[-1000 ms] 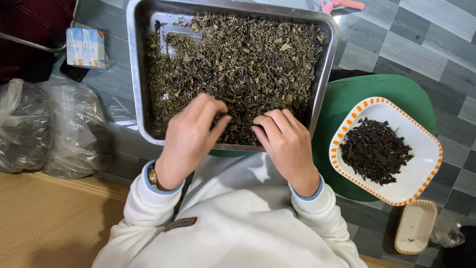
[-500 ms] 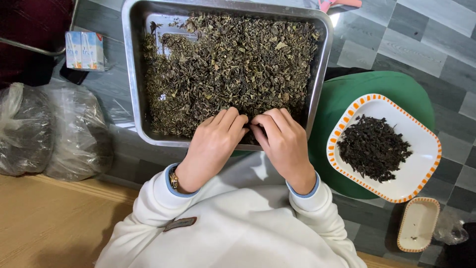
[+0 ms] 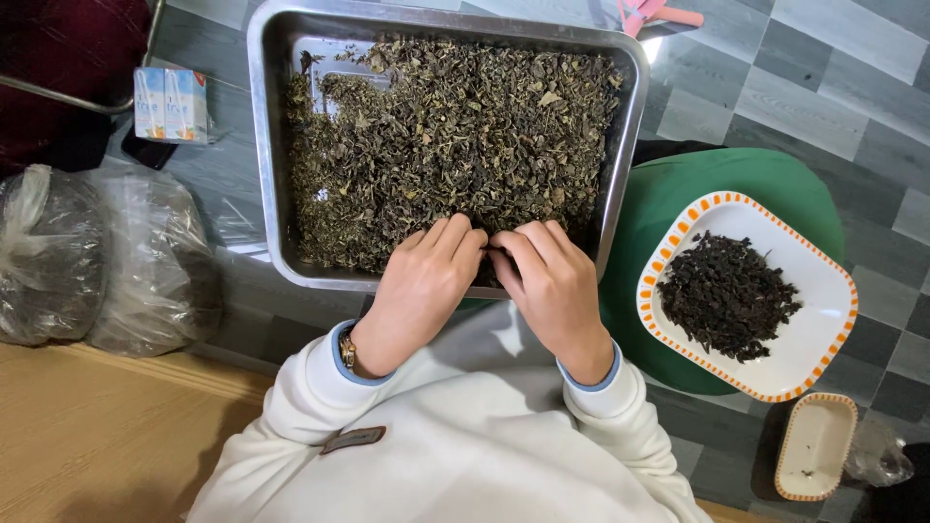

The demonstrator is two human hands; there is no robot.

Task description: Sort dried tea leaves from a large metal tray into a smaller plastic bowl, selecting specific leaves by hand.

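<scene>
A dull brushed-metal tray [image 3: 263, 145] holds dry, crumbly matt leaves [image 3: 455, 136], a glossy ceramic plate [image 3: 823, 291] sits at three o'clock, crinkled shiny plastic bags [image 3: 97, 252] at nine, and smooth wood flooring [image 3: 87, 426] at seven.

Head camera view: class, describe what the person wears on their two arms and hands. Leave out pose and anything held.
Both hands are bare, without gloves or visible rings. The left hand has a gold-coloured bracelet or watch at the wrist. The right hand shows nothing at its wrist. Both arms wear loose white sweatshirt sleeves with light blue inner cuffs showing.
</scene>
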